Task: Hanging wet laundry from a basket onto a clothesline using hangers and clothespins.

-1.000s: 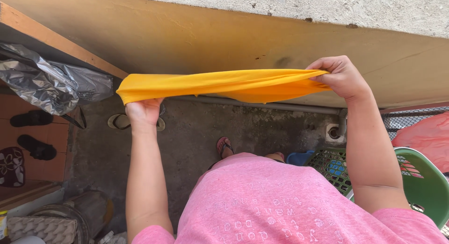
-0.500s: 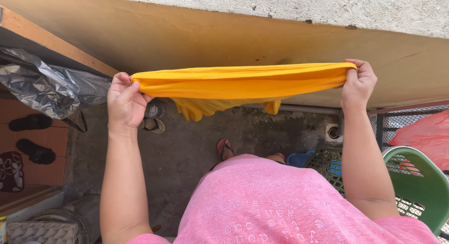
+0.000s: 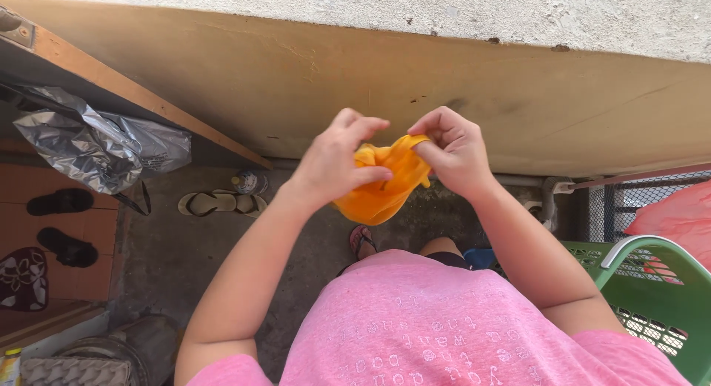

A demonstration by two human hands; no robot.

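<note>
Before wall (image 3: 296,82), above floor (image 3: 296,230): yellow cloth (image 3: 381,190) bunched between left hand (image 3: 333,164) and right hand (image 3: 455,149), both sets of fingers pinching its upper edge, hands nearly touching, apparently to gather it; green basket (image 3: 659,297) at right.

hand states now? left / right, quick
Left hand: closed on the bunched yellow cloth, fingers curled over its top.
Right hand: closed, pinching the same cloth's upper edge.
</note>
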